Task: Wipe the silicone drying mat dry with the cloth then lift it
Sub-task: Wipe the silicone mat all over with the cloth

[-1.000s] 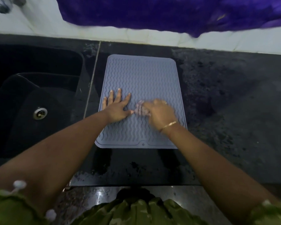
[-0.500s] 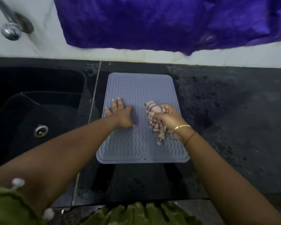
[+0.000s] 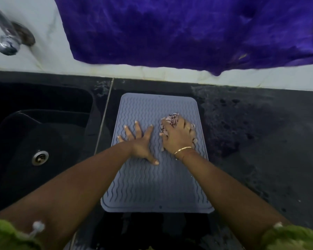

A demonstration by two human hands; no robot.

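Note:
A grey-blue silicone drying mat point(image 3: 152, 188) with wavy ridges lies flat on the dark counter, its near edge at the counter's front. My left hand point(image 3: 140, 143) presses flat on the mat's left half, fingers spread. My right hand point(image 3: 179, 136) is closed over a crumpled pale patterned cloth point(image 3: 171, 118) on the mat's right half, near its right edge. Most of the cloth is hidden under the hand.
A black sink point(image 3: 40, 138) with a metal drain point(image 3: 40, 157) lies left of the mat. A chrome tap point(image 3: 5, 42) hangs at the top left. A purple fabric point(image 3: 188, 31) drapes over the white wall behind. Dark wet-looking counter point(image 3: 260, 145) stretches right.
My right hand has pushed the cloth away from me and to the right across the mat. My left hand has spread its fingers wider and stays on the mat. The view has tilted upward.

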